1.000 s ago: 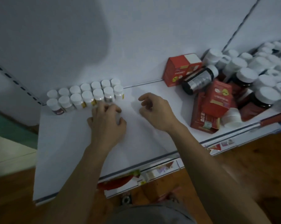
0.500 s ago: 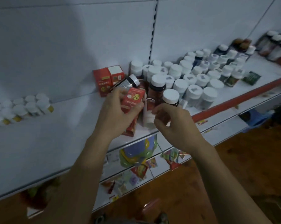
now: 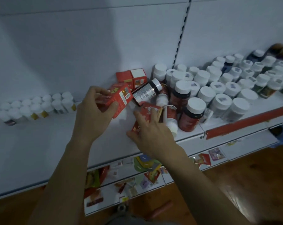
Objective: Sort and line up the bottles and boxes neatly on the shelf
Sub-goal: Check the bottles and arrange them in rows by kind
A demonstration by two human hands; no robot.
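Observation:
My left hand [image 3: 95, 111] grips a red box [image 3: 121, 99] and holds it tilted just above the white shelf [image 3: 40, 151]. My right hand [image 3: 150, 132] is closed on a second red box [image 3: 145, 112] that lies on the shelf. Behind them, two more red boxes [image 3: 131, 77] stand against the back wall, and a dark bottle [image 3: 145, 92] lies on its side. Small white-capped bottles [image 3: 36, 106] stand in two neat rows at the left. Dark red bottles [image 3: 192, 116] with white caps stand beside my right hand.
A dense cluster of white-capped bottles [image 3: 227, 88] fills the shelf to the right. A red price strip [image 3: 245, 124] runs along the right shelf edge. A lower shelf [image 3: 137, 174] holds loose packets. Brown floor [image 3: 235, 184] lies below.
The view swung right from the small white bottles to the red boxes. My left hand took a red box and lifted it; my right hand closed on another box lying on the shelf.

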